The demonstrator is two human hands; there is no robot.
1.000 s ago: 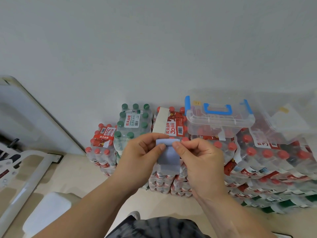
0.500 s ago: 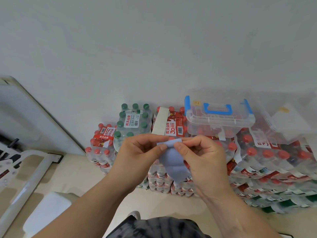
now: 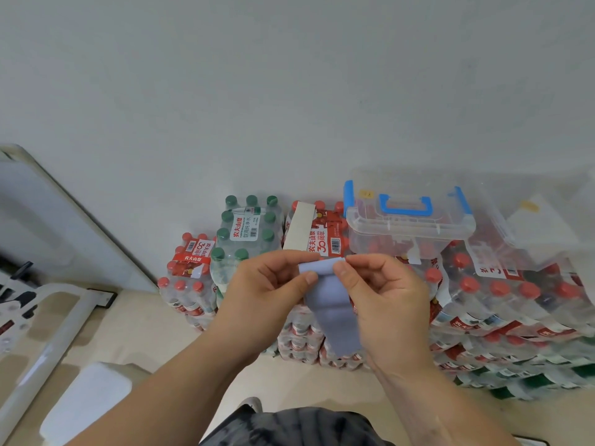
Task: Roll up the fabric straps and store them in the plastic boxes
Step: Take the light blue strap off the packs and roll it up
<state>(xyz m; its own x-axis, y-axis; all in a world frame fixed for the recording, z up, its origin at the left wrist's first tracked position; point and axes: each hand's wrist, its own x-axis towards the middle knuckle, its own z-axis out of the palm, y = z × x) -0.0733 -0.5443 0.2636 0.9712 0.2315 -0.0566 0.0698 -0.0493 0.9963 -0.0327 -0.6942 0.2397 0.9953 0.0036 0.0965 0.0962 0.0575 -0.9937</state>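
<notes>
Hands meet in front of the person's chest, both gripping the top edge of a blue-grey fabric strap [image 3: 331, 313]. The left hand [image 3: 270, 284] pinches the strap's left corner between thumb and forefinger, its other fingers curled; the right hand [image 3: 383, 294] pinches the right corner the same way. The top edge is folded over between the two thumbs, and the rest of the strap hangs down flat and a little slanted, its lower end in front of the right wrist.

Beyond the hands, against the far wall, stand shrink-wrapped packs of water bottles [image 3: 515, 300] with red caps, and one pack with green caps [image 3: 248, 226] to the left. On top of the red-capped packs sits a clear plastic box [image 3: 409, 230] with a blue handle and blue clasps (lid on). A second clear box [image 3: 531, 226] sits just to its right. At far left a white board [image 3: 48, 220] leans against the wall over a beige floor [image 3: 145, 323].
</notes>
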